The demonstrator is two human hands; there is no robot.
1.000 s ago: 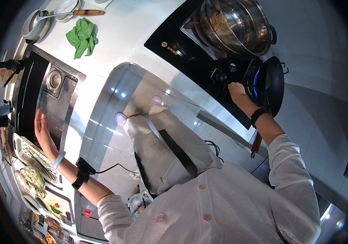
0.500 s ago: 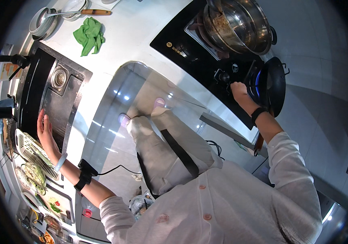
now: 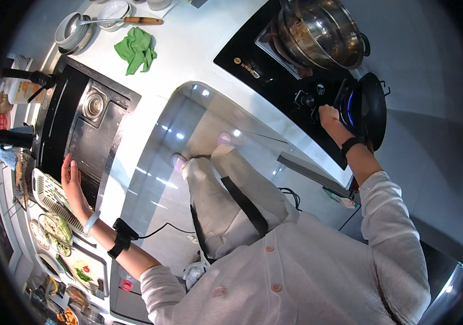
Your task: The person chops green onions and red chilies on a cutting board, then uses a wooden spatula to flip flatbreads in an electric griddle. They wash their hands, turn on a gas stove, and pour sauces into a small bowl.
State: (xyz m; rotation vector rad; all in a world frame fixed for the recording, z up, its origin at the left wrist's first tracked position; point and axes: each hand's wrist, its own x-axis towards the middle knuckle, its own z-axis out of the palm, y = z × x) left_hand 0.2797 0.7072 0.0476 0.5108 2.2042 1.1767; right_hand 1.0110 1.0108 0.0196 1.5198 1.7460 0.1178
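Observation:
Over the near end of the black sink [image 3: 99, 143], my left hand [image 3: 73, 184] is open with nothing in it, its fingers stretched forward. Beside it is the cream slotted drain basket [image 3: 53, 197]. My right hand [image 3: 329, 116] is closed at the front of the black gas cooktop [image 3: 266, 65], its fingers around a stove knob [image 3: 315, 114] that they mostly hide. A second knob [image 3: 304, 99] stands just beyond it. Right of this hand, a black wok [image 3: 375, 111] sits over a lit burner with blue flame [image 3: 351, 108] along its side.
A steel steamer pot [image 3: 323, 35] stands on the far burner. On the white counter lie a green cloth [image 3: 136, 50] and a wooden-handled ladle [image 3: 144, 20] resting in stacked bowls [image 3: 72, 33]. Near left are a bowl of greens [image 3: 55, 228] and a cutting board [image 3: 92, 265] with chopped vegetables.
The whole view has shifted, so the scene sits a little further right. My right hand stays at the stove knob, and my left hand remains open by the sink. The flame is lit in both frames.

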